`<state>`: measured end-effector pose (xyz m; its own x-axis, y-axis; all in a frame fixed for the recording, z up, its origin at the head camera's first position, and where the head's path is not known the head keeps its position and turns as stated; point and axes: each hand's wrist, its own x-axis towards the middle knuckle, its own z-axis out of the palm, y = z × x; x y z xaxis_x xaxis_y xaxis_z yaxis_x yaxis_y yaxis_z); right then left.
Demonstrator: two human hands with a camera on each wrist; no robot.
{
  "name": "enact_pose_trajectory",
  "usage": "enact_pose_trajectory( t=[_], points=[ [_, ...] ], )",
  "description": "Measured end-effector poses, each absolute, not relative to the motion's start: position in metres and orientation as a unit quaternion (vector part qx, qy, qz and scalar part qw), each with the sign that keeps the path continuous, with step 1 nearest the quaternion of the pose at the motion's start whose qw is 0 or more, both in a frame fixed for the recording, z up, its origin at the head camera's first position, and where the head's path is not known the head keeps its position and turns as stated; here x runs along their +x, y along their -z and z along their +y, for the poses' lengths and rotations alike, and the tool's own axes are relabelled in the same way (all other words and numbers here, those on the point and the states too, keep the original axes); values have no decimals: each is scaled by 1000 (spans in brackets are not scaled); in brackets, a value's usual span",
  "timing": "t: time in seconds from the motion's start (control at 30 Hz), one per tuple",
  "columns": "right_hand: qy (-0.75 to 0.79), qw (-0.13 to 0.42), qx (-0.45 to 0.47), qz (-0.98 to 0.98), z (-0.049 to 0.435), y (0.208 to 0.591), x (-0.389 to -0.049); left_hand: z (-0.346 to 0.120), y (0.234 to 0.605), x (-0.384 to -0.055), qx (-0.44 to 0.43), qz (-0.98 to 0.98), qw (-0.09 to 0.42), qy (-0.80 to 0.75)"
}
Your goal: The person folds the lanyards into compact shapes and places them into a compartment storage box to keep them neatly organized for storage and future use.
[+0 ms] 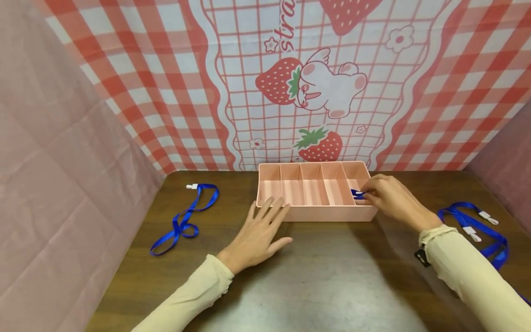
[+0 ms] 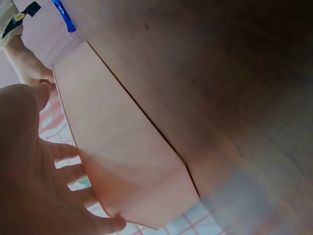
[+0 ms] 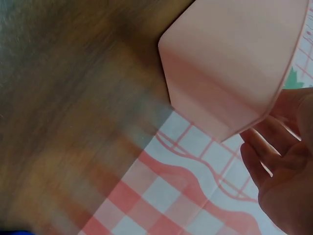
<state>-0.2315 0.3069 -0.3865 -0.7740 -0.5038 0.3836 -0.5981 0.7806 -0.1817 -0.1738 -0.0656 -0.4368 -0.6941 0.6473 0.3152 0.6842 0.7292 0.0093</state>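
A pink tray (image 1: pixel 327 214) with several side-by-side compartments stands against the back wall. Into its rightmost compartment reaches my right hand (image 1: pixel 392 201), its fingertips pinching a folded blue lanyard (image 1: pixel 356 194). My left hand (image 1: pixel 256 237) rests at the front left rim, fingers spread and fairly straight over the edge. In the left wrist view those fingers lie along the rim beside the tray's front wall (image 2: pixel 112 127). From the right wrist, the tray's side (image 3: pixel 230 58) hides the lanyard, and the fingers go over the rim.
A blue lanyard (image 1: pixel 182 221) with a white clip lies loosely curled on the brown table (image 1: pixel 315 272) at left. At right, beside my forearm, lie more blue lanyard straps (image 1: pixel 460 214) with white clips. A red-and-white strawberry cloth (image 1: pixel 232 92) hangs right behind the tray.
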Motion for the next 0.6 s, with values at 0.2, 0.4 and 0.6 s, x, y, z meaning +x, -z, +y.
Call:
enact_pose_trajectory(
  t=[0.2, 0.4, 0.6],
  points=[
    [-118, 87, 317, -937, 303, 386, -246, -63, 436, -174, -372, -912, 165, 49],
    [-116, 32, 334, -935, 298, 382, -257, -63, 434, -175, -379, -909, 169, 44],
    [-133, 21, 323, -937, 292, 374, -253, -65, 432, -176, -379, -910, 165, 30]
  ],
)
